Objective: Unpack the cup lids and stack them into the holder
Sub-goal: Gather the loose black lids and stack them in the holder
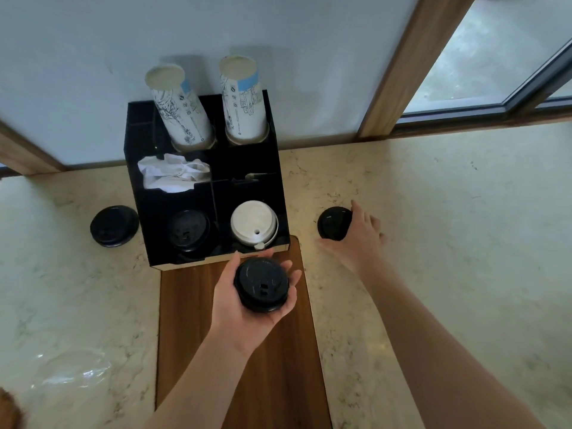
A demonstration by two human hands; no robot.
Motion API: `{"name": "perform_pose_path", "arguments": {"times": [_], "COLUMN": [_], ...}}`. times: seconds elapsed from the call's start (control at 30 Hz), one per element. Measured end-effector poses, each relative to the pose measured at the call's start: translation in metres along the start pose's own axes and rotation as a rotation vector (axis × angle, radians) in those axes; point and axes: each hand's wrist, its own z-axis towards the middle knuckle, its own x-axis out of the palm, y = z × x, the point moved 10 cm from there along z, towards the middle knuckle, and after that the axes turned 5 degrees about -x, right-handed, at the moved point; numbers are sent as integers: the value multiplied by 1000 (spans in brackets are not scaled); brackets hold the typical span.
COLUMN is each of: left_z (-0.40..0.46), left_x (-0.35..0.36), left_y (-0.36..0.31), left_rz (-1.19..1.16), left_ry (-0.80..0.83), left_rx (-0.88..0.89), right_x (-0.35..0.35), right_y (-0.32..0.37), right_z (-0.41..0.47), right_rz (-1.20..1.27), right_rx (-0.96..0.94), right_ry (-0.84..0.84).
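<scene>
- Head view: the left hand (247,292) is turned palm up over the wooden inlay (198,335) of the counter, its fingers curled round a small stack of black lids (262,287) just in front of the holder.
- The right hand (356,239) reaches out to the right over the marble counter (433,212), thumb and fingers spread round the near and right side of a second black lid stack (334,223); it touches the stack, though from here I cannot quite tell whether the grip has closed.
- The black holder (278,168) stands against the back wall, its front edge resting on the far end of the wooden inlay.
- In its front left compartment lie black lids (187,230); in the front right compartment sits a stack of white lids (254,222), which rises above the rim.
- The middle left compartment holds crumpled white napkins (173,173); something small and pale lies in the middle right one, too dim to make out.
- At the back, two stacks of printed paper cups stand upside down: the left cup stack (179,109) leans to the left, the right cup stack (243,100) stands nearly upright.
- A third black lid pile (114,226) lies on the marble just beside the holder's left side.
- Clear plastic wrapping (71,373) lies crumpled near the front left edge of the counter.
- A window (495,51) with a wooden frame fills the far right corner.
</scene>
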Motion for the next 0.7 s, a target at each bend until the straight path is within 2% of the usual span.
{"name": "perform_pose_path", "arguments": {"times": [0.17,0.33,0.43,0.53,0.7], "left_z": [-5,-24,-49,-86,-149], "left_x": [-5,-4,10,25,19], "left_y": [-3,-5,-7,-7,11], "left_rz": [8,31,83,152,262], "left_ry": [-54,-86,-53,12,59], "left_rx": [9,-27,-42,-32,-102], "right_x": [0,-28,-33,-38,-52], "right_y": [1,45,104,153,183], "right_z": [-2,-42,-98,-161,-228], "right_rz": [7,356,516,529,514], "right_rx": [-22,-163,-381,-562,-675], "right_ry": [-77,-139,37,231,357]}}
